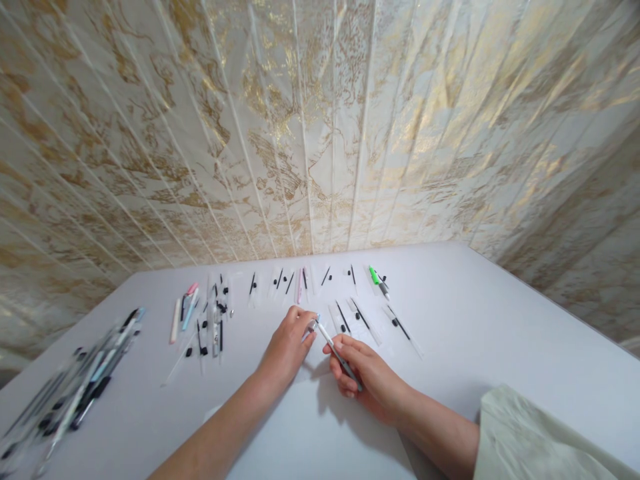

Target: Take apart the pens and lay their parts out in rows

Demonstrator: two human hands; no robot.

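My right hand point(361, 373) is closed round a slim pen point(342, 361) with a white upper part and a greyish lower end. The pen slants up and to the left. At its upper end my left hand point(293, 340) pinches a small, clear and light-blue piece point(313, 324), perhaps a cap or clip; whether it is joined to the pen I cannot tell. Both hands are above a white sheet of paper point(310, 433). Just beyond them lie thin black-tipped refills point(361, 315) with small black caps beside them.
Many pens and refills lie heaped on the white table point(500, 313) at the left point(95, 373). Refills, black caps and a few pink and blue pens point(191, 307) are spread along the back. A green pen point(375, 276) is at back right. Behind stands a gold-patterned curtain point(310, 133).
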